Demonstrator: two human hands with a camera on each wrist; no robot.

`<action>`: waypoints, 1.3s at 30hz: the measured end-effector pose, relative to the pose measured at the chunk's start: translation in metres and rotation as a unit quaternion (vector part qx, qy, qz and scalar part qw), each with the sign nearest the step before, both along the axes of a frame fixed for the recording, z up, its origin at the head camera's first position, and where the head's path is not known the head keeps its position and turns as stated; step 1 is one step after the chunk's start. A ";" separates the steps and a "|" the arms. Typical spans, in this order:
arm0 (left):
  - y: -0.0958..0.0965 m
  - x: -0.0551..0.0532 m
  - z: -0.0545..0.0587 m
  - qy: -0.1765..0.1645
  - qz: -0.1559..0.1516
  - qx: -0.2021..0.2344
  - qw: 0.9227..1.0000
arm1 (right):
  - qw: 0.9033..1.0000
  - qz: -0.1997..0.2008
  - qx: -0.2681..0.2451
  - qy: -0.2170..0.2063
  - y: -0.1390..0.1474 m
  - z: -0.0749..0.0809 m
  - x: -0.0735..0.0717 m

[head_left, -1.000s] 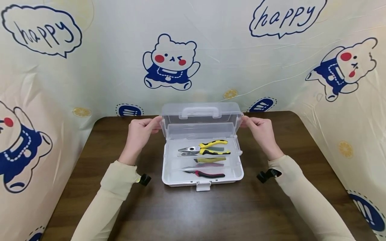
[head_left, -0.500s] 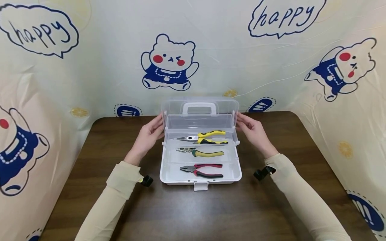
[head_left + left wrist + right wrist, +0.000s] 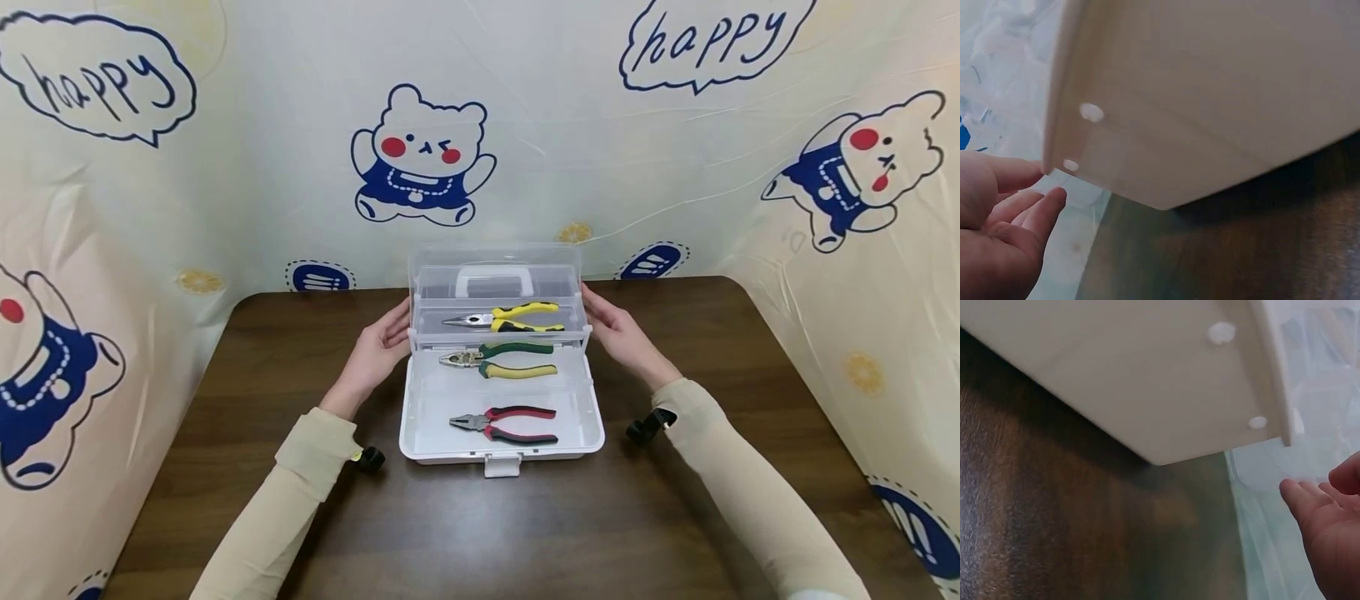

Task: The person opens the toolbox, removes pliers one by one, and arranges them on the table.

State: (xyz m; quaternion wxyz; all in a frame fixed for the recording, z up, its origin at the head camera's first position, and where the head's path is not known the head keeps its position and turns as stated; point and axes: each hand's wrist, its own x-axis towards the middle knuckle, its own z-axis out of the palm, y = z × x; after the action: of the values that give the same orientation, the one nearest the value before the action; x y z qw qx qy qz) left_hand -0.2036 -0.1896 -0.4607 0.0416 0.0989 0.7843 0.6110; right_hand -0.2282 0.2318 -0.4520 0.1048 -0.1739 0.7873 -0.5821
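Observation:
A toolbox with a white base [image 3: 495, 392] stands on the table, its clear lid [image 3: 435, 260] swung back. Needle-nose pliers [image 3: 517, 318] with yellow and black handles lie on the raised clear tray [image 3: 427, 321]. In the base are combination pliers [image 3: 521, 371] with green and yellow handles, and nearer the front, pliers [image 3: 517, 425] with red and black handles. My left hand [image 3: 378, 350] is beside the left of the lid and tray, fingers loosely extended. On the opposite side my right hand [image 3: 622, 337] has straight fingers; its fingertips are partly hidden in the head view.
The toolbox rests on a dark wooden table [image 3: 510, 533]. A pale cloth printed with bears [image 3: 420, 158] hangs behind and at both sides. At the toolbox's front hangs a white latch [image 3: 502, 465]. Dark wrist cameras [image 3: 370, 459] sit by the sleeves.
The lid has swung farther back, and the clear tray has risen backward with the needle-nose pliers, uncovering the other pliers. Both hands went from pinching the lid's sides to loosely extended fingers.

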 end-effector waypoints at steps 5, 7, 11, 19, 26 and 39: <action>-0.002 0.000 -0.008 -0.025 0.005 -0.027 0.999 | 0.999 0.008 0.039 -0.014 -0.002 -0.007 -0.003; -0.002 0.000 -0.010 -0.033 0.005 -0.027 0.999 | 0.999 0.009 0.042 -0.022 -0.001 -0.009 -0.003; -0.001 0.000 -0.011 -0.036 0.005 -0.017 0.999 | 0.999 0.008 0.036 -0.032 -0.001 -0.012 -0.004; 0.003 -0.001 -0.015 -0.044 0.006 -0.008 0.999 | 0.998 0.005 0.037 -0.044 -0.002 -0.015 -0.002; 0.000 0.000 -0.016 -0.045 0.005 -0.009 0.999 | 0.998 0.004 0.039 -0.049 -0.004 -0.018 -0.003; 0.001 0.005 -0.016 -0.046 0.005 -0.005 0.999 | 0.998 -0.006 0.034 -0.061 -0.005 -0.026 -0.002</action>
State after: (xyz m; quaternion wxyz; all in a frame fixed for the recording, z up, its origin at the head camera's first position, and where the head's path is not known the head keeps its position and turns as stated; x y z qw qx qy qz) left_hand -0.1990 -0.1890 -0.4763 0.0752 0.0662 0.7853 0.6110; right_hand -0.2303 0.2271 -0.4775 0.1552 -0.1294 0.8000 -0.5649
